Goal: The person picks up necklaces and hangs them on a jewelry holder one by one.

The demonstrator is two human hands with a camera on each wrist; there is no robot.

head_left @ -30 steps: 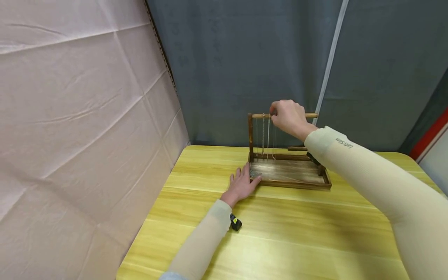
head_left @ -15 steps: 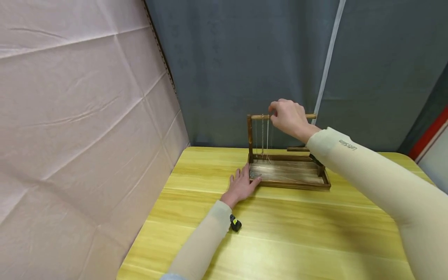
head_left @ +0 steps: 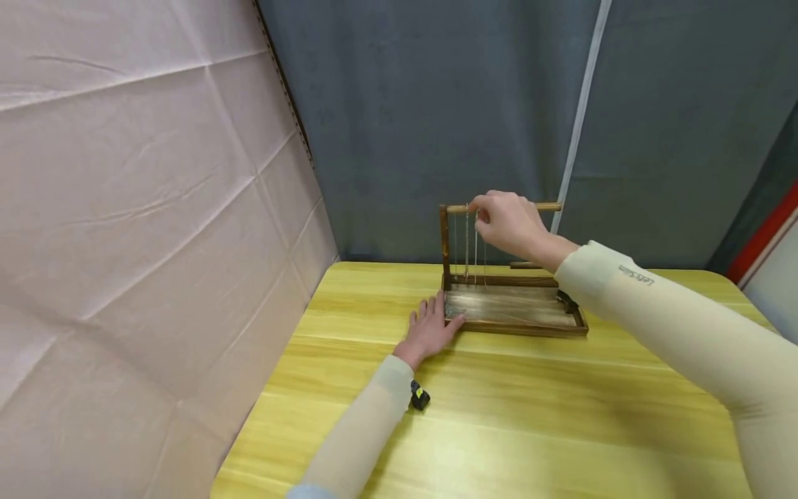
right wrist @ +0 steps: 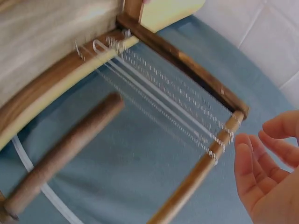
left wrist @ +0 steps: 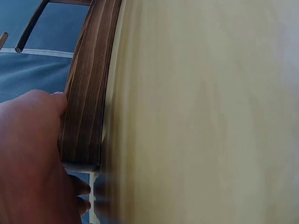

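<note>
Two long cream sleeves [head_left: 679,326], close-fitting; right one bore small grey lettering near the cuff. Small black-and-yellow device [head_left: 419,396] sat at left wrist.

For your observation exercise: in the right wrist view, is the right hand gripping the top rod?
No, the right hand is open beside the top rod, fingers apart from it.
</note>
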